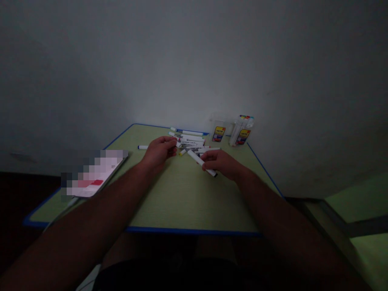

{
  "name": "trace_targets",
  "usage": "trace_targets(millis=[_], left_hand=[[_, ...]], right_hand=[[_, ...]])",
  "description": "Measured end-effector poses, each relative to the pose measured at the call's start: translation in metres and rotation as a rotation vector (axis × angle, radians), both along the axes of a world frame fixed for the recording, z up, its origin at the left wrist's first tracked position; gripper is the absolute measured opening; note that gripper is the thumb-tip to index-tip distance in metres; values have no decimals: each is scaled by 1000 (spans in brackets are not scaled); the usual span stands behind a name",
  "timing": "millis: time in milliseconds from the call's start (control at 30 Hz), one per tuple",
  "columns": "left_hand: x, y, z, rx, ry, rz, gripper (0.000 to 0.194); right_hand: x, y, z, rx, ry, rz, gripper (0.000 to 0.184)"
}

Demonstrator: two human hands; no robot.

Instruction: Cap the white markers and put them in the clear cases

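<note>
My right hand [220,162] grips a white marker [196,158] around its lower part. The marker slants over the table, its dark end toward me and its white end pointing up and left. My left hand [160,150] is closed in a pinch, with a small white marker cap [178,144] showing at its fingertips. Between and beyond the hands lies a loose pile of white markers [193,138], with a yellow-tipped cap [182,152] at its near edge. Another marker with a dark blue end [142,147] lies left of my left hand, partly hidden by it.
A clear plastic case [218,132] stands at the back by the wall. Right of it, a second clear case [241,131] holds several markers with coloured ends. A tablet-like device [101,173], partly blurred out, lies on the left of the blue-edged table [188,206], a cable beside it.
</note>
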State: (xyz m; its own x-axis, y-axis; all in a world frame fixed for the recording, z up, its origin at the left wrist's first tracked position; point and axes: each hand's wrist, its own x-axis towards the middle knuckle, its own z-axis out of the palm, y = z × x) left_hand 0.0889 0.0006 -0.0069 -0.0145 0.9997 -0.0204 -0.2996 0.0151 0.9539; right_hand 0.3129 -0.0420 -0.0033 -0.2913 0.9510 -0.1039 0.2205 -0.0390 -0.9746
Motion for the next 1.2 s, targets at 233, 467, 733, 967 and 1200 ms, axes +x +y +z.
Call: trace_targets(millis=[233, 467, 733, 967, 1200], left_hand=[[2, -4, 1, 5, 39, -36, 8], [4, -5, 1, 37, 56, -83, 14], [2, -4, -1, 55, 102, -86, 15], [3, -7, -7, 140, 265, -162, 19], [1, -6, -6, 187, 246, -149, 16]], right_hand=[[1, 2, -2, 9, -29, 26, 19], [2, 5, -4, 109, -96, -94, 18], [5, 12, -8, 252, 15, -285, 26], [5, 13, -8, 349, 64, -389, 33], [1, 14, -10, 295, 237, -303, 48]])
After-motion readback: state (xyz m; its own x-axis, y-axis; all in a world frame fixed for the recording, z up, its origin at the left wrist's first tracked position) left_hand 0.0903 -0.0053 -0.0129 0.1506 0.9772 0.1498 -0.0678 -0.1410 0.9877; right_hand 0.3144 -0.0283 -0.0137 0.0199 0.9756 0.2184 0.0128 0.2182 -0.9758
